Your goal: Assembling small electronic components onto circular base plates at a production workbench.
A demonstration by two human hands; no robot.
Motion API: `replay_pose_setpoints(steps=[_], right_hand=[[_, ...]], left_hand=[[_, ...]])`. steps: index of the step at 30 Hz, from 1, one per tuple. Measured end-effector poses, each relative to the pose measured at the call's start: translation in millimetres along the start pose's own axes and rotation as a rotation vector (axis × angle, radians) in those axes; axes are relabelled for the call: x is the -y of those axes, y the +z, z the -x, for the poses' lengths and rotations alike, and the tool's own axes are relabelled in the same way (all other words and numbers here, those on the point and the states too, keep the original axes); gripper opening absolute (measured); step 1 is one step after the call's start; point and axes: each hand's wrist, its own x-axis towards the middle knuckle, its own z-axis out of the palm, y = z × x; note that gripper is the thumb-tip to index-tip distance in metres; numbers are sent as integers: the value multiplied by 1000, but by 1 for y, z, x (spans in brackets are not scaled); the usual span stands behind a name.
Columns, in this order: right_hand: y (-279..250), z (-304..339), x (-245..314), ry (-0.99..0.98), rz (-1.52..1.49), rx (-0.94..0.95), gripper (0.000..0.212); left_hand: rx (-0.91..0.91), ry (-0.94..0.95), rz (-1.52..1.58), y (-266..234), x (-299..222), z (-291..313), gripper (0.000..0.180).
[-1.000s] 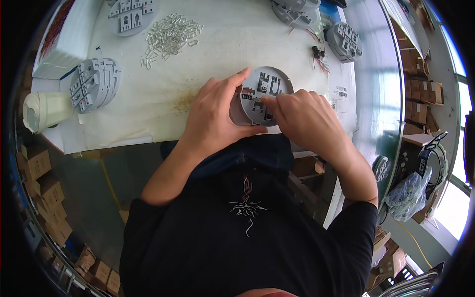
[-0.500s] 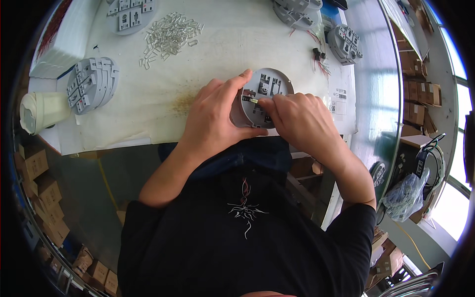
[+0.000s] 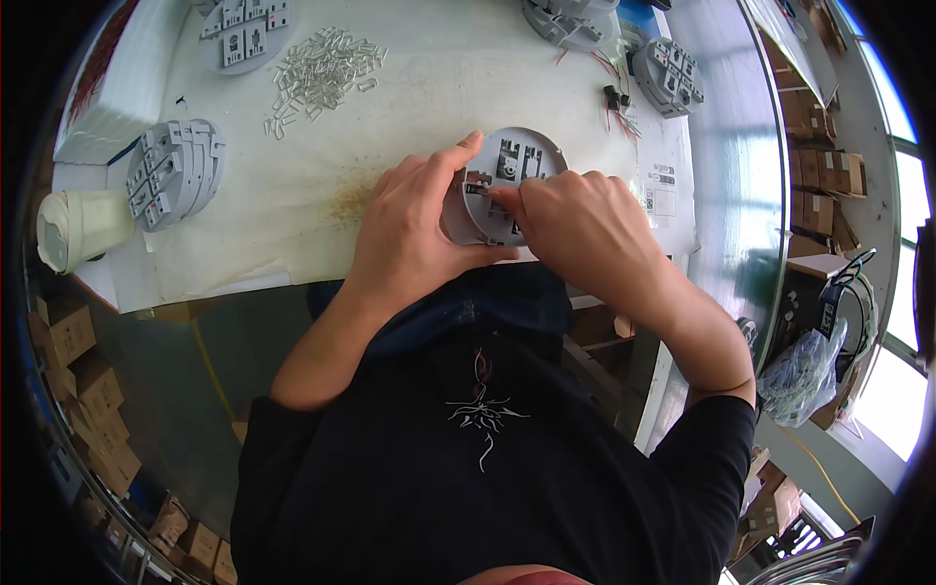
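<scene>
1. The round grey case (image 3: pixel 502 183) is in your grip a little above the middle of the frame, over the near edge of the surface (image 3: pixel 263 195).
2. Its open face points up toward the camera and leans slightly to the frame's right, so the outer wall shows on its left side. Seen at this tilt, the face makes an oval whose long axis runs roughly top to bottom in the frame.
3. Your left hand (image 3: pixel 405 219) is spread in a wide C around the case's left side, fingers at the upper rim and thumb along the lower edge.
4. Your right hand (image 3: pixel 595 219) is mostly closed, fingers curled, with its thumb end reaching inside the case beside the dark fittings (image 3: pixel 509 164). You cannot tell from this view whether it pinches something small.
5. At the upper left of the frame lies a loose pile of clear pieces (image 3: pixel 327 73).
6. A similar grey case (image 3: pixel 175 175) sits at the left, just beside a pale tub (image 3: pixel 88 224).
7. At the upper right, another grey case (image 3: pixel 671 78) rests near some thin red wires (image 3: pixel 629 125).
</scene>
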Motion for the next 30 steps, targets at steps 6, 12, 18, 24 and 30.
replay_pose_setpoints(steps=[6, 12, 18, 24, 30], right_hand=[[11, 2, -1, -77, -7, -119, 46], [6, 2, 4, -20, -2, -43, 52], [-9, -1, 22, -44, 224, -17, 53], [-12, -6, 7, -151, 190, -28, 54], [-10, -2, 14, -101, 179, -39, 55]], left_hand=[[19, -39, 29, 0, 1, 0, 100], [37, -53, 0, 0, -1, -1, 98], [18, -46, -6, 2, -1, 1, 99], [14, -45, -13, 3, -1, 2, 101], [41, -71, -20, 1, 0, 3, 104]])
